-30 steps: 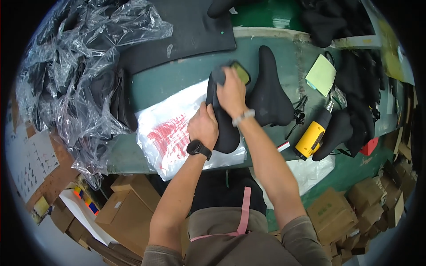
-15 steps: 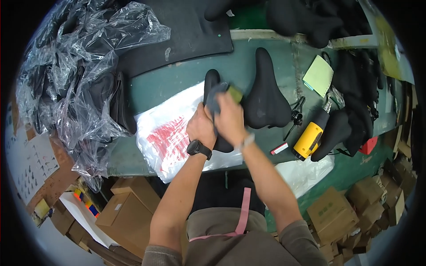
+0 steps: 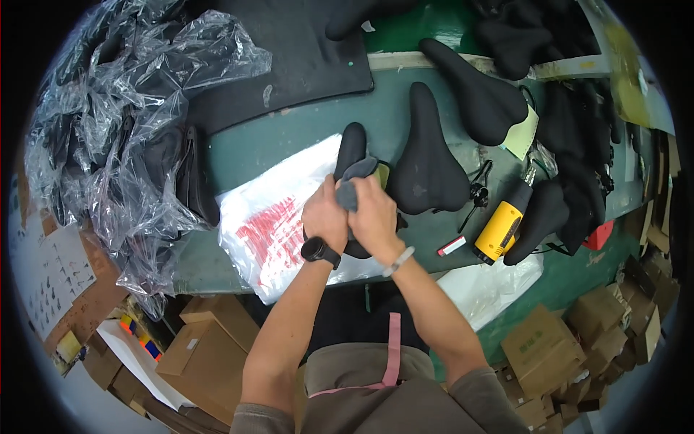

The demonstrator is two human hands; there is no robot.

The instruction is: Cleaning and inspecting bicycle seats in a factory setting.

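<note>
Saddle, black padded [image 3: 352, 155] | near tabletop's front edge | both hands closed on grey cloth [image 3: 348, 189], left hand [image 3: 324, 215], right hand [image 3: 374, 215] | wiping best done firmly, saddle pinned.

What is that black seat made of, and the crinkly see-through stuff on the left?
The black seat looks like matte foam or rubbery padding: dull and smooth, though I can't tell which. The see-through stuff looks like thin plastic film: glossy, wrinkled, with dark things showing through.

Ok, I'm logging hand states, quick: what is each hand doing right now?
Left hand: closed on the black bicycle saddle lying on the white plastic bag.
Right hand: closed on a grey cloth against that saddle.
</note>
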